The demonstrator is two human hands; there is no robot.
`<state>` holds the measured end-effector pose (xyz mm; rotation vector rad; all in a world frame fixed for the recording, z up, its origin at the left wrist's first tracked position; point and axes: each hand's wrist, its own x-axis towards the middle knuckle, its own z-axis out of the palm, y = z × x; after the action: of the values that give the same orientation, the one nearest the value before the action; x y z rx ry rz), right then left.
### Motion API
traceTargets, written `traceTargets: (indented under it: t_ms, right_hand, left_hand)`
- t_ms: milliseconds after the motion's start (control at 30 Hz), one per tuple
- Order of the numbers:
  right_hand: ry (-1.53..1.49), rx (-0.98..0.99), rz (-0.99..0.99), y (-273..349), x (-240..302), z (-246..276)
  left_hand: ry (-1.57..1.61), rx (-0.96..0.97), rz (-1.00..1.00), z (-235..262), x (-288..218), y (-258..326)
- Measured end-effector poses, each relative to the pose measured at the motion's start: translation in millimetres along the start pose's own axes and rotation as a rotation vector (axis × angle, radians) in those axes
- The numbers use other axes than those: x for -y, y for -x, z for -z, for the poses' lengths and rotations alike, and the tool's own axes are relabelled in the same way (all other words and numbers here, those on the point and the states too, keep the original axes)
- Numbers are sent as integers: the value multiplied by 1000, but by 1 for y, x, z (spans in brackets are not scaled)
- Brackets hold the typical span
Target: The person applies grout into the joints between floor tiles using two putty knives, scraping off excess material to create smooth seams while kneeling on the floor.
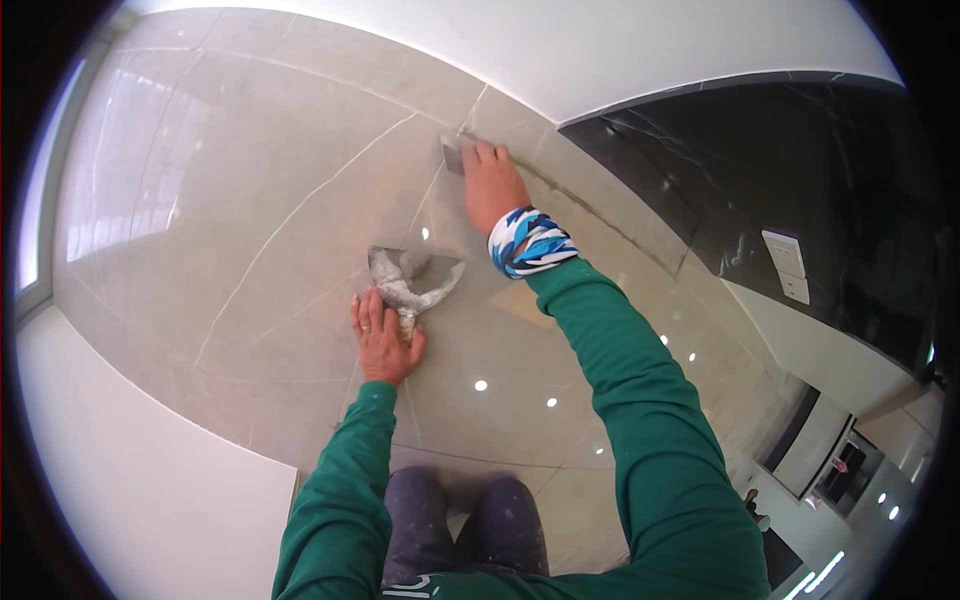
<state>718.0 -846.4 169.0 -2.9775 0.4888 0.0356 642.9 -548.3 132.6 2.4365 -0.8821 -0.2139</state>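
My left hand [385, 340] is closed around the paste-caked handle of a wide trowel [445, 275], a ring on one finger. Pale grout paste [400, 285] is heaped and smeared across the trowel's blade, which is over the floor. Farther ahead and to the right, my right hand [493, 185] grips a small flat grey scraper [453, 157]. The scraper is at a tile joint close to the wall's base, its edge slightly blurred. My fingers hide the rest of it. A patterned blue and white band wraps my right wrist.
Glossy beige floor tiles [270, 150] with white veins spread around me. A dark line [600, 215] runs along a joint at right. White walls [690, 45] and a black marble panel [790, 190] with a white socket plate [788, 262] border the floor. Another white surface [150, 410] stands at left.
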Motion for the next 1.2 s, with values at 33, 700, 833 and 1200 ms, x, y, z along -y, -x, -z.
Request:
traceTargets:
  t_ms: [33,700,833,1200]
  right_hand:
    - [-36,0,-23,-5,-4,3]
    - [-96,-27,-936,320,-324,40]
    - [-21,70,-1001,308,-341,25]
    - [-73,-66,-628,115,-121,-21]
  left_hand:
    - [3,-3,-7,-2,0,-1]
    - [-69,3,-72,-12,-3,3]
    - [-86,24,-64,-15,1,3]
    - [-42,24,-76,-15,-6,0]
